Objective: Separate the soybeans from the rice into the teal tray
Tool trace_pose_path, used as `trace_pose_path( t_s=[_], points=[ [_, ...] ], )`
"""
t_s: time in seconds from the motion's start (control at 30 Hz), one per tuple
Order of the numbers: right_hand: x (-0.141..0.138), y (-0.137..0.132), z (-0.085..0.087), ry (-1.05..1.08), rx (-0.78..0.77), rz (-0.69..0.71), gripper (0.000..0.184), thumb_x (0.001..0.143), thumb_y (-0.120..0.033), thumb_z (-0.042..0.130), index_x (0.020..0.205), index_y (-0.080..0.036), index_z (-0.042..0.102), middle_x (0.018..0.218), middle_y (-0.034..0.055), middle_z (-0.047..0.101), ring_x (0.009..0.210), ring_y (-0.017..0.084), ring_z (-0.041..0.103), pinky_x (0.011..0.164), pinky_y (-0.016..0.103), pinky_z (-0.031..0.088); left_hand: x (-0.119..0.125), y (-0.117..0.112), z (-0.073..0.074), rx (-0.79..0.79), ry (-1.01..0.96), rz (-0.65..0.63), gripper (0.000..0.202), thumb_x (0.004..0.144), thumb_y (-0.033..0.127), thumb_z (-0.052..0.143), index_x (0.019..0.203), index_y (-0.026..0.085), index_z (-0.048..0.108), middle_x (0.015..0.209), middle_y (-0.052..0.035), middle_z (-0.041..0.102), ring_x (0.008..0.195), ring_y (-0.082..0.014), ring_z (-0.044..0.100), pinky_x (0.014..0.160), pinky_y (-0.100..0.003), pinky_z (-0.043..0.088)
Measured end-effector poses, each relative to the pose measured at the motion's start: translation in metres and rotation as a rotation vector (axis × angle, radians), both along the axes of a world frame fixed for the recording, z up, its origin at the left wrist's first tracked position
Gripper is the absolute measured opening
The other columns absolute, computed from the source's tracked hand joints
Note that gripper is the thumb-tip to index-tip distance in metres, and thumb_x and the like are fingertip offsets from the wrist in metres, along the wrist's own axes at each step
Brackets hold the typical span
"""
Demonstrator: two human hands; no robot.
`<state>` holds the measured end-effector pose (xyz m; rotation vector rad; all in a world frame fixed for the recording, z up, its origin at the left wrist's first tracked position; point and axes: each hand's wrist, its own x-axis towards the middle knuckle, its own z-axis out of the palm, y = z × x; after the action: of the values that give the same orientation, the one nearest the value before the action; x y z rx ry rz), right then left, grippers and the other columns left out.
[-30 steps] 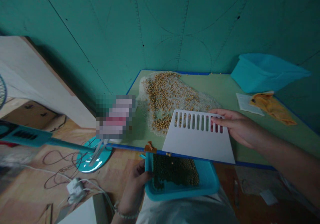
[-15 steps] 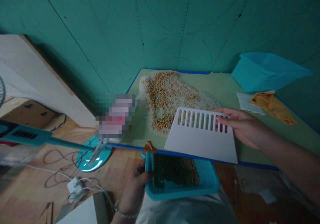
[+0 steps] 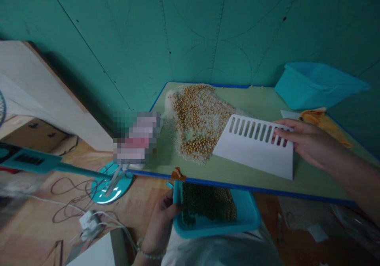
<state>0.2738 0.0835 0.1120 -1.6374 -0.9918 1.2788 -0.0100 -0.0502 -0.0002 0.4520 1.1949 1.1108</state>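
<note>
Bench [image 3: 258, 101], pale green with a blue rim, carries a wide heap of beans and small pale grains [image 3: 202, 117] that spreads from its far edge, left of the middle, towards the near edge without reaching it. The heap looks much as it did a second ago, but more of its near right side shows now, because the white scraper has moved off it. A blue bag [image 3: 314, 86] stands at the far right corner, and nearer the right edge lies a yellow cloth [image 3: 323, 125].

Just below the near edge sits a blue tray [image 3: 253, 220] on the person's lap, with dark green beans [image 3: 202, 204] and, at their right, paler ones [image 3: 230, 202]. It has hardly shifted.

The main change is in the white scraper [image 3: 252, 153], slotted along its top. Half a second ago its long straight side reached over the near edge above the tray; now it is further right and back, tilted, with that edge uncovered. Whether it touches the bench cannot be told. The bulk of the heap, by the look of it, remains to be dealt with.

Of the hands, the right hand [image 3: 303, 139] is closed on the scraper's slotted right end; the left hand [image 3: 163, 214] grips the tray's left wall, thumb over the rim. Two loose beans seen by the near edge a second ago no longer show.
</note>
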Motion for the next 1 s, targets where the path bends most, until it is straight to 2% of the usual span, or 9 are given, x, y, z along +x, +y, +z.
trace_pose_path(
  t_s=[0.17,0.33,0.57,0.77,0.9,1.0],
  points=[
    [0.012,0.005,0.004,-0.004,0.07,-0.07,0.013,0.073,-0.011,0.057,0.077,-0.023,0.061,0.064,-0.0001,0.061,0.055,0.012,0.055,0.057,0.026,0.041,0.002,0.001,-0.001,-0.004,-0.031,-0.005,0.012,0.05,0.015,0.065,0.062,0.018,0.068,0.049,0.0025,0.061,0.051,-0.0153,0.056,0.045,-0.022,0.039],
    [-0.004,0.012,0.013,0.056,0.157,-0.031,0.016,0.075,-0.006,0.055,0.077,-0.021,0.061,0.063,-0.0017,0.061,0.057,0.011,0.055,0.059,0.024,0.041,0.005,0.001,0.003,-0.008,-0.01,0.007,0.012,0.05,0.013,0.065,0.061,0.017,0.068,0.048,0.0028,0.061,0.049,-0.0135,0.054,0.048,-0.022,0.041],
    [-0.041,0.036,0.015,0.063,0.178,0.145,0.014,0.078,-0.005,0.053,0.079,-0.018,0.059,0.06,-0.0039,0.06,0.052,0.009,0.052,0.058,0.022,0.039,0.002,-0.002,0.003,0.012,0.0,0.006,0.013,0.051,0.014,0.065,0.063,0.016,0.069,0.049,0.0026,0.061,0.044,-0.0115,0.05,0.048,-0.023,0.041],
    [-0.054,0.047,0.012,-0.003,0.196,0.287,0.012,0.078,-0.008,0.053,0.076,-0.019,0.059,0.055,-0.0038,0.059,0.049,0.01,0.05,0.058,0.023,0.039,-0.002,-0.003,0.002,-0.015,-0.019,0.034,0.016,0.05,0.015,0.068,0.066,0.017,0.07,0.05,0.0018,0.062,0.05,-0.0147,0.056,0.044,-0.021,0.039],
    [-0.057,0.046,0.011,-0.007,0.177,0.308,0.011,0.077,-0.01,0.054,0.076,-0.02,0.059,0.056,-0.0032,0.059,0.048,0.011,0.05,0.055,0.024,0.039,-0.007,-0.002,0.0,-0.018,0.011,-0.001,0.02,0.05,0.015,0.066,0.07,0.017,0.07,0.055,-0.0002,0.065,0.052,-0.0169,0.058,0.046,-0.024,0.041],
    [-0.058,0.044,0.011,-0.019,0.148,0.305,0.01,0.074,-0.011,0.057,0.074,-0.021,0.058,0.058,-0.0027,0.059,0.048,0.011,0.05,0.054,0.025,0.04,-0.011,-0.002,-0.001,-0.017,0.027,-0.002,0.018,0.051,0.016,0.066,0.068,0.017,0.07,0.053,0.0012,0.064,0.048,-0.0144,0.055,0.045,-0.023,0.042]
  ],
)
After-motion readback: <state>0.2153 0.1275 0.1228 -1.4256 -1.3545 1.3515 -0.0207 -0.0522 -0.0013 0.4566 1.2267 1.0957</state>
